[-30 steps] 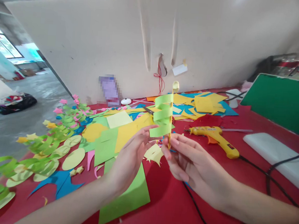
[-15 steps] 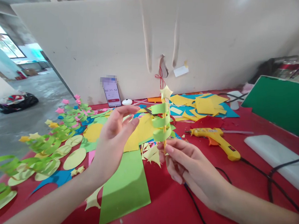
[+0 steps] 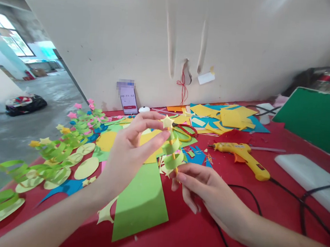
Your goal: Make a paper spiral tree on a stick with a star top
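My right hand (image 3: 205,191) pinches the lower end of a thin yellow stick between thumb and fingertips. Around that stick winds a green paper spiral (image 3: 172,160), with a pale yellow paper star (image 3: 167,122) on top; together they look like a small paper tree, tilted to the left. The thumb and index finger of my left hand (image 3: 131,147) close on the top of it, just under and beside the star. Exactly where those fingertips press is partly hidden. Below the hands lies a sheet of green paper (image 3: 141,205).
Finished paper trees (image 3: 63,146) on pale ovals line the left side. A yellow glue gun (image 3: 242,154) lies at right, its black cord (image 3: 250,195) curving forward. Scissors (image 3: 185,132), yellow paper scraps (image 3: 234,119) and a propped phone (image 3: 128,101) are at the back.
My left hand has come right, its fingers closing at the top of the paper tree. The tree has moved lower and tips left, still in my right hand. The view has shifted slightly.
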The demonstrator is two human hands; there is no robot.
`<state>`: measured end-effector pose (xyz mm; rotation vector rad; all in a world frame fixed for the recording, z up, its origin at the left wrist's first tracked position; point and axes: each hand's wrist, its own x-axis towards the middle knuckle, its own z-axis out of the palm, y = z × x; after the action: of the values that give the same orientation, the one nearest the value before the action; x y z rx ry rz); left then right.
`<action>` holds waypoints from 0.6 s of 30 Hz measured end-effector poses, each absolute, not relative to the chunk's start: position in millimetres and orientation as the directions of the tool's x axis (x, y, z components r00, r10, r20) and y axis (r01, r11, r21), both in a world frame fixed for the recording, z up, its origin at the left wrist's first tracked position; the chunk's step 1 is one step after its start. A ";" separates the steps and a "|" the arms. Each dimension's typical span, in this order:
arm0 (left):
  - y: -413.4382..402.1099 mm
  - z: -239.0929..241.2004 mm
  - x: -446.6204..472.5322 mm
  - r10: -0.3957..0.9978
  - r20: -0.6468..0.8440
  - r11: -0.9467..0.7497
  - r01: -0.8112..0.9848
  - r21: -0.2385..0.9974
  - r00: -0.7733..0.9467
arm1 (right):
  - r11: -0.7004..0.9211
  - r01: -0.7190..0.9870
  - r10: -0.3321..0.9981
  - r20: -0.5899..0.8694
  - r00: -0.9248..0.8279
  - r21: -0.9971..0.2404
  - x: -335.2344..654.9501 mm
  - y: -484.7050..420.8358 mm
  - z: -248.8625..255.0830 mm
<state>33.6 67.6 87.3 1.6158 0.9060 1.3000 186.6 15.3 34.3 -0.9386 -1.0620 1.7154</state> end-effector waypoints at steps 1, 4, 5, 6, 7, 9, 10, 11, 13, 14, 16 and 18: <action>68.7 87.4 33.2 0.912 0.359 -0.371 0.030 0.928 0.198 | -0.234 -0.266 0.937 -0.145 -0.317 -0.935 186.3 15.2 34.8; 71.5 87.8 33.2 0.917 0.332 -0.354 0.066 0.933 0.219 | -0.211 -0.207 0.944 -0.144 -0.297 -0.956 185.9 15.6 36.9; 72.3 87.9 33.3 0.919 0.321 -0.346 0.080 0.935 0.228 | -0.206 -0.193 0.947 -0.146 -0.287 -0.959 185.9 15.9 37.6; 73.0 88.0 33.4 0.923 0.310 -0.337 0.090 0.937 0.229 | -0.205 -0.183 0.949 -0.149 -0.279 -0.962 186.0 16.3 38.1; 73.7 88.1 33.3 0.928 0.301 -0.326 0.089 0.941 0.222 | -0.208 -0.175 0.949 -0.155 -0.276 -0.962 186.0 16.8 38.4; 74.8 88.6 32.3 0.936 0.295 -0.311 0.056 0.949 0.190 | -0.226 -0.154 0.946 -0.179 -0.270 -0.962 186.3 17.5 38.4; 75.3 89.2 31.3 0.939 0.300 -0.311 0.039 0.950 0.170 | -0.239 -0.145 0.945 -0.195 -0.264 -0.960 186.4 17.9 38.1; 75.9 90.0 29.9 0.940 0.306 -0.313 0.026 0.949 0.150 | -0.253 -0.139 0.943 -0.211 -0.257 -0.958 186.5 18.2 37.5; 77.6 92.5 26.7 0.942 0.312 -0.316 0.014 0.949 0.122 | -0.271 -0.127 0.942 -0.235 -0.240 -0.954 186.7 18.8 36.0; 78.9 94.0 24.9 0.943 0.312 -0.315 0.009 0.949 0.113 | -0.273 -0.123 0.943 -0.240 -0.232 -0.954 186.8 19.0 35.3; 82.0 96.9 21.6 0.946 0.310 -0.312 0.000 0.950 0.094 | -0.265 -0.105 0.948 -0.239 -0.212 -0.958 187.2 19.6 34.3; 85.2 98.7 19.3 0.948 0.312 -0.313 0.004 0.950 0.066 | -0.239 -0.087 0.961 -0.223 -0.161 -0.967 188.4 20.5 34.8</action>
<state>19.3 85.2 98.7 1.4809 1.0036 1.3812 188.4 20.5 34.8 -1.2227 -1.1185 1.5425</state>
